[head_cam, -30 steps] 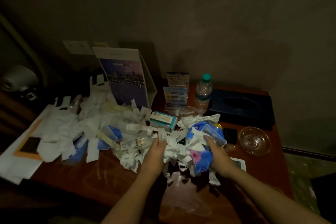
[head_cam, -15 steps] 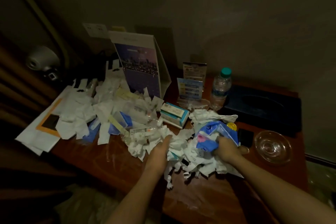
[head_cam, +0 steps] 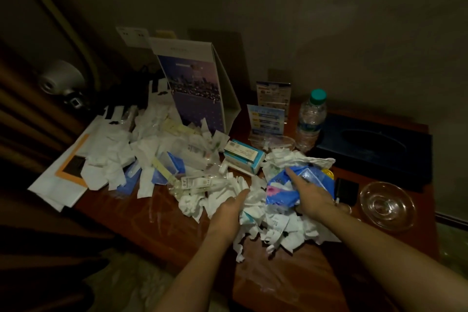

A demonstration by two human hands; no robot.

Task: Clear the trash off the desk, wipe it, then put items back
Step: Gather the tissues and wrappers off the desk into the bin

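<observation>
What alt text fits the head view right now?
On a cluttered wooden desk, the left hand presses crumpled white tissue and the right hand rests on a blue wrapper. A water bottle, glass dish and dark tissue box stand nearby.

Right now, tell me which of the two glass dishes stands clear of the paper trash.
The glass dish at the far right of the desk, with bare wood around it; the other dish, by the water bottle, abuts the tissues.
</observation>
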